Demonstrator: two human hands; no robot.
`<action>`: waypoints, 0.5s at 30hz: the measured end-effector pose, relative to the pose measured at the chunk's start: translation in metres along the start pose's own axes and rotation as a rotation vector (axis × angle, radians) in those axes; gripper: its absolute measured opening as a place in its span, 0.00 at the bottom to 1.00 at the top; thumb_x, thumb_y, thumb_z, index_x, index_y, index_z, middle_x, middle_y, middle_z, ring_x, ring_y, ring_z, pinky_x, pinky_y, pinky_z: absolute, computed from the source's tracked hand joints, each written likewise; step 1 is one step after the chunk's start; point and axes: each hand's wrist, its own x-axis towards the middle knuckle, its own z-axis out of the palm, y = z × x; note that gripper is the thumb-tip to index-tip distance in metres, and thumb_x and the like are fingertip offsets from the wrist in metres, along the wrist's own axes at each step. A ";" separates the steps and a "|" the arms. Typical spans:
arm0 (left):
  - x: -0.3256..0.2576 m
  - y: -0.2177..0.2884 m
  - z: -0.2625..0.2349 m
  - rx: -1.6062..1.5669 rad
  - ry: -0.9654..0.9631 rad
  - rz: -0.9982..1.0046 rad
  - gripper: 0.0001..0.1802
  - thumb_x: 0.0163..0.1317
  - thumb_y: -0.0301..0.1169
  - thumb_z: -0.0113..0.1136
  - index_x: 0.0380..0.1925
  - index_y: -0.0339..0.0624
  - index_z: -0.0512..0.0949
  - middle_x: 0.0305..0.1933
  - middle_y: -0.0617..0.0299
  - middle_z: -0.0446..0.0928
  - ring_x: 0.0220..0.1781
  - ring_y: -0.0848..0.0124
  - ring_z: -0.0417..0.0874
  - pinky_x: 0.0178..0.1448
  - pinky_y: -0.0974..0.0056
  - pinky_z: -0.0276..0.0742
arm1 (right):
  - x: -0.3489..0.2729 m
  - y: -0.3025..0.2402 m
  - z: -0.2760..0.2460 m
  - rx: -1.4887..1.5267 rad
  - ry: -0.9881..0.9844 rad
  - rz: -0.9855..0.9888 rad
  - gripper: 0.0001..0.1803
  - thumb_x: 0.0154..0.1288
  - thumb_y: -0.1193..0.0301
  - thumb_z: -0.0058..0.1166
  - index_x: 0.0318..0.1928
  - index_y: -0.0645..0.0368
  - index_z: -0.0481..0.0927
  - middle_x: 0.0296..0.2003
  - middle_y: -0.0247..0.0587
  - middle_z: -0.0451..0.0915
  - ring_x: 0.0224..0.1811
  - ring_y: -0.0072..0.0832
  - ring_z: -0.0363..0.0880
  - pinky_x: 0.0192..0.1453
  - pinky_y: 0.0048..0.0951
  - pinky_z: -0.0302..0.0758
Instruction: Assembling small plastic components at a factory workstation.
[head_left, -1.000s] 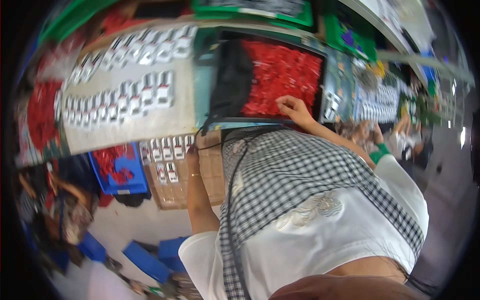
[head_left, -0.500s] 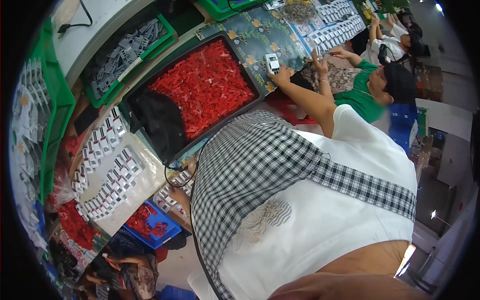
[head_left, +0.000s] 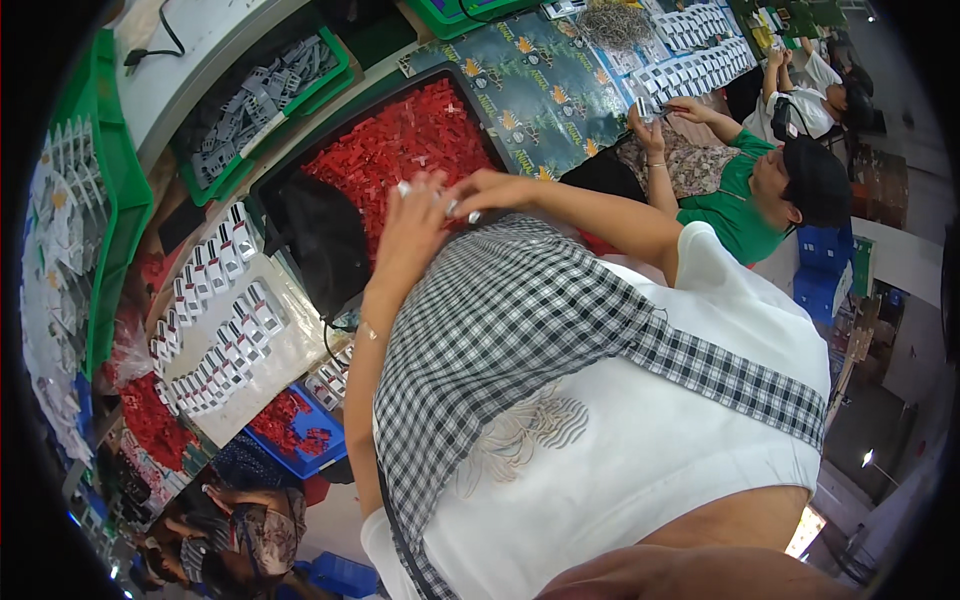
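Note:
Both of my hands meet over the near edge of a black tray (head_left: 490,140) heaped with small red plastic pieces (head_left: 405,130). My left hand (head_left: 412,215) is raised with its back showing, its fingers bent and blurred. Beside it, my right hand (head_left: 488,192) has its fingers curled inward towards the left one. Small white spots show at the fingertips of both hands; whether these are parts or finger coverings I cannot make out. A black cloth or bag (head_left: 315,240) covers the tray's left side.
Rows of white-and-grey assembled units (head_left: 215,260) stand on a pale board at left. A blue bin (head_left: 335,440) holds more red pieces. Green bins (head_left: 240,165) hold grey parts. At right, a co-worker in green holds a small white part (head_left: 647,108) beside a patterned mat (head_left: 550,90).
My left hand has come up from the units at lower left to the tray. My right hand has drawn back from the mat. The white unit there is gone from that spot.

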 end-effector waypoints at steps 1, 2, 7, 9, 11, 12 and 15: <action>-0.006 -0.006 0.024 -0.113 -0.074 -0.025 0.31 0.47 0.27 0.61 0.55 0.45 0.66 0.55 0.55 0.68 0.57 0.56 0.68 0.60 0.50 0.62 | 0.010 0.005 0.002 -0.038 -0.126 0.035 0.25 0.56 0.55 0.57 0.46 0.64 0.78 0.34 0.34 0.77 0.34 0.20 0.72 0.36 0.21 0.69; -0.012 -0.011 0.037 -0.226 -0.149 -0.051 0.30 0.48 0.26 0.60 0.55 0.46 0.66 0.56 0.55 0.68 0.57 0.57 0.69 0.59 0.52 0.63 | 0.019 0.008 0.002 -0.076 -0.254 0.071 0.24 0.58 0.56 0.55 0.46 0.64 0.78 0.38 0.36 0.77 0.38 0.21 0.73 0.39 0.22 0.70; -0.047 -0.015 0.050 -0.487 0.053 -0.617 0.15 0.59 0.29 0.52 0.46 0.36 0.74 0.39 0.42 0.77 0.42 0.48 0.78 0.45 0.54 0.74 | 0.052 0.022 -0.014 -0.331 0.251 -0.030 0.24 0.58 0.50 0.53 0.37 0.61 0.81 0.30 0.39 0.81 0.32 0.33 0.79 0.38 0.31 0.74; -0.059 -0.019 0.056 -0.554 0.170 -0.821 0.14 0.59 0.29 0.53 0.44 0.36 0.74 0.37 0.44 0.78 0.39 0.49 0.80 0.43 0.58 0.74 | 0.076 0.037 -0.025 -0.738 0.664 -0.219 0.18 0.55 0.56 0.57 0.40 0.56 0.80 0.35 0.43 0.80 0.35 0.40 0.79 0.40 0.36 0.75; -0.075 -0.030 0.074 -0.793 0.345 -0.923 0.12 0.60 0.28 0.53 0.42 0.33 0.73 0.32 0.51 0.79 0.32 0.65 0.80 0.38 0.65 0.73 | 0.086 0.028 -0.026 -0.933 0.812 -0.207 0.17 0.51 0.65 0.60 0.43 0.56 0.77 0.39 0.42 0.78 0.39 0.44 0.78 0.40 0.40 0.74; -0.077 -0.031 0.071 -0.892 0.388 -0.990 0.11 0.61 0.27 0.52 0.41 0.32 0.73 0.31 0.55 0.79 0.31 0.72 0.79 0.36 0.67 0.73 | 0.091 0.030 -0.028 -0.931 0.807 -0.214 0.17 0.51 0.65 0.60 0.43 0.56 0.77 0.39 0.42 0.78 0.39 0.44 0.78 0.40 0.40 0.74; -0.078 -0.032 0.064 -1.183 0.539 -1.165 0.12 0.62 0.25 0.51 0.44 0.31 0.72 0.35 0.59 0.79 0.32 0.77 0.78 0.36 0.72 0.72 | 0.097 0.032 -0.030 -1.117 0.692 -0.193 0.14 0.52 0.66 0.60 0.39 0.58 0.78 0.37 0.43 0.79 0.39 0.44 0.78 0.38 0.41 0.74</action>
